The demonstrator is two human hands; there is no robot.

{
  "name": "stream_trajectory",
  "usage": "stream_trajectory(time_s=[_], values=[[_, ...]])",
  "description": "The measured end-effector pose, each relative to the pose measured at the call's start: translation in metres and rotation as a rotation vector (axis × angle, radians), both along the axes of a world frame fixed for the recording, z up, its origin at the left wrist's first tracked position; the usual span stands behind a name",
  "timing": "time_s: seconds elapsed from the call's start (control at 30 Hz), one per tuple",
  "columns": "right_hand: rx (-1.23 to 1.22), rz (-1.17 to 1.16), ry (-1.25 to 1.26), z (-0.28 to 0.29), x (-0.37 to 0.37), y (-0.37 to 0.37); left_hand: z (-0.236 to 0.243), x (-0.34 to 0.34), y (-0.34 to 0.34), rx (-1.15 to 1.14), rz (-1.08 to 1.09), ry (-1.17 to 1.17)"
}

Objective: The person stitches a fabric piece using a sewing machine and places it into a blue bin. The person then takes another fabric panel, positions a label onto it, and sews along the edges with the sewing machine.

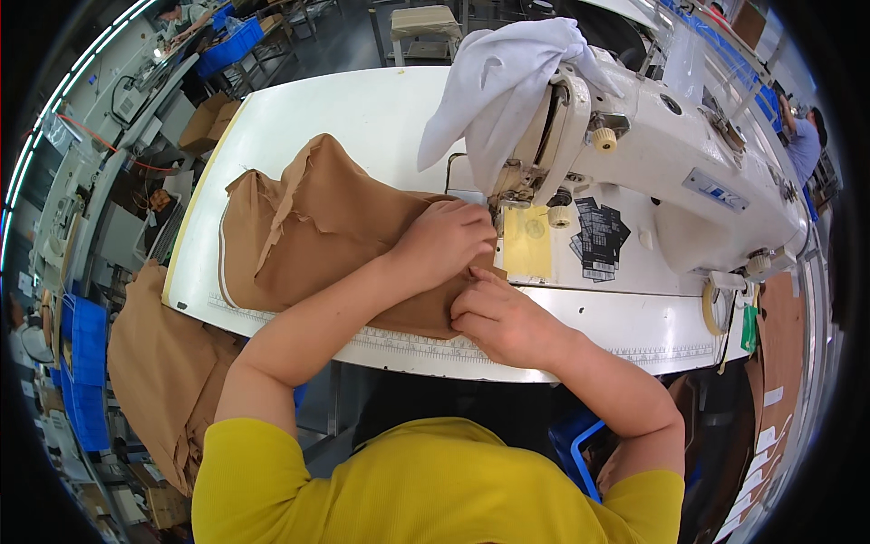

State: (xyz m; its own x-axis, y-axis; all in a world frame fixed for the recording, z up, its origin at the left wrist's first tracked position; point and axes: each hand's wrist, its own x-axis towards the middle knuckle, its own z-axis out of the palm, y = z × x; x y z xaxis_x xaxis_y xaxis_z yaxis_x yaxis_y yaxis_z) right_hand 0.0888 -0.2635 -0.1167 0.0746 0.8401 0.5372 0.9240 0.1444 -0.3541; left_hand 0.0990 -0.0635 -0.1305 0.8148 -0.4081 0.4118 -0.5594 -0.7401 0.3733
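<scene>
A brown piece of fabric [340, 227] lies bunched across the left half of the white sewing table [362, 100], its raw edge folded up. At the fabric's right end, close to the needle area of the white sewing machine [675, 145], my left hand [446, 240] presses on it with fingers curled together. Just nearer to me, my right hand [506, 319] has its fingers closed on the fabric's right edge. The exact fingertip grip is partly hidden by the cloth and the left hand.
White cloth [512, 86] drapes over the machine head. Black printed labels [601, 238] and a yellow card [527, 243] lie right of the needle. More brown fabric [163, 363] hangs at the table's left. A tape roll [714, 308] is at the right edge. Blue bins [84, 363] stand left.
</scene>
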Motion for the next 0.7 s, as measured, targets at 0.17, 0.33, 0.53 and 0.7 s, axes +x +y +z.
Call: stream_trajectory(time_s=[0.17, 0.33, 0.53, 0.7], values=[[0.027, 0.001, 0.039, 0.001, 0.002, -0.001, 0.009, -0.028, -0.009, 0.103, 0.09, -0.073], [0.034, -0.055, 0.081, 0.006, 0.009, -0.005, 0.004, -0.015, -0.011, 0.039, 0.115, -0.02], [0.003, -0.114, 0.137, 0.006, 0.014, -0.008, 0.001, -0.003, -0.008, 0.008, 0.091, -0.027], [0.03, -0.171, 0.006, 0.012, 0.007, -0.004, 0.003, -0.017, -0.009, -0.058, 0.091, -0.099]])
